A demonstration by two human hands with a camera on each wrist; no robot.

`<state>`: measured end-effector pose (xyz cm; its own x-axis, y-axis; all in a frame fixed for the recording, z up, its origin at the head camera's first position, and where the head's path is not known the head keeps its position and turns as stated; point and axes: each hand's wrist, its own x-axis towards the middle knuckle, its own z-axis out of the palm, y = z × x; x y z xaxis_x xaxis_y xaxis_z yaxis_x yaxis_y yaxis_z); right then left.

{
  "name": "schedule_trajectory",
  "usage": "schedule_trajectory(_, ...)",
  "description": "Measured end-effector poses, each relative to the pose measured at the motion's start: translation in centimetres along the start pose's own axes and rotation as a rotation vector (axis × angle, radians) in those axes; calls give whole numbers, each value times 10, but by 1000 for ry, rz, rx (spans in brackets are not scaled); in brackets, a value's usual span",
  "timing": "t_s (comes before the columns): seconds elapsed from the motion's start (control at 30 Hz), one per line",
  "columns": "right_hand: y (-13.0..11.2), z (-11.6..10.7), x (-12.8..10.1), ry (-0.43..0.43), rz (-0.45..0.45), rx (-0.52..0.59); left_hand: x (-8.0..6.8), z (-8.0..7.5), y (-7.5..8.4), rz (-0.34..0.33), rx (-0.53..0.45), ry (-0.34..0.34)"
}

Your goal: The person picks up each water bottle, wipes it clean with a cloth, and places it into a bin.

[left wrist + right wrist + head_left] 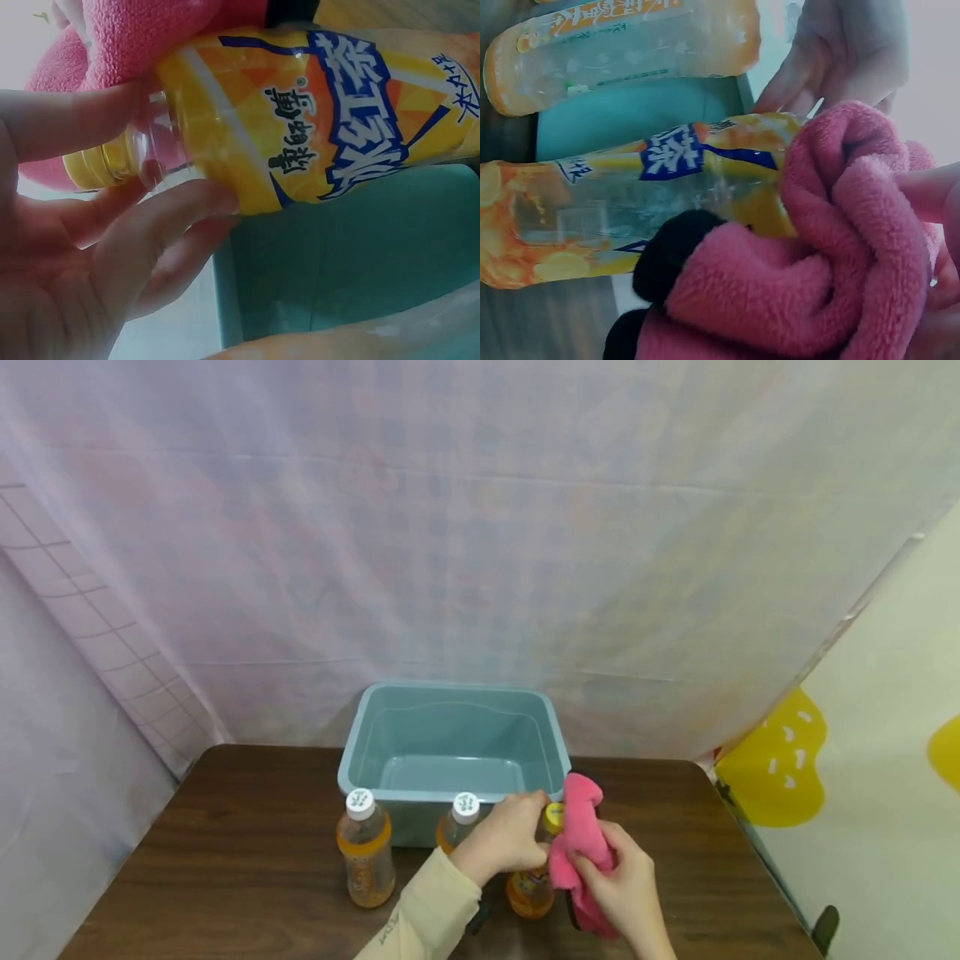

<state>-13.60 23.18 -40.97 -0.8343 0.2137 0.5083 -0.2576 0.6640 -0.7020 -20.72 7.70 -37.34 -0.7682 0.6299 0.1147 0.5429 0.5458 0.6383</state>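
My left hand (506,837) grips an iced tea bottle (531,895) around its neck, just under the yellow cap (96,166). An orange and yellow label with blue characters wraps this bottle, which stands on the table in the head view. A fluffy pink cloth (583,831) with black edging is bunched in my right hand (628,881), its thumb pressing into the folds. The cloth lies against the bottle's upper side, close by the cap, and covers part of the neck in the right wrist view. Some right-hand fingers are hidden behind the cloth.
Behind the hands a blue-green plastic bin (456,795) stands on the dark wooden table (255,852). Two white-capped bottles are in front of it: one bottle (369,860) at left, another bottle (450,831) partly behind my left forearm. A patterned curtain (465,568) hangs at the back.
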Motion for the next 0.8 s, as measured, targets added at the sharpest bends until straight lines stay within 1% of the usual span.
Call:
schedule_trajectory(0.07,0,0,-2,-6,34,22,0,0,0,-8,-6,-5)
schedule_trajectory(0.2,9,1,-10,-17,132,116,1,2,0,-23,21,-9)
schedule_trajectory(0.37,26,5,-18,-19,196,194,1,2,2,-19,50,3)
schedule_trajectory(0.47,35,10,-22,-28,212,206,1,3,2,-21,49,3)
schedule_trajectory(0.6,45,18,-30,-43,202,217,0,3,1,-28,51,-2)
schedule_trajectory(0.7,48,23,-34,-35,206,229,0,3,0,-30,47,-2)
schedule_trajectory(0.8,53,28,-37,-58,211,208,0,3,0,-29,44,4)
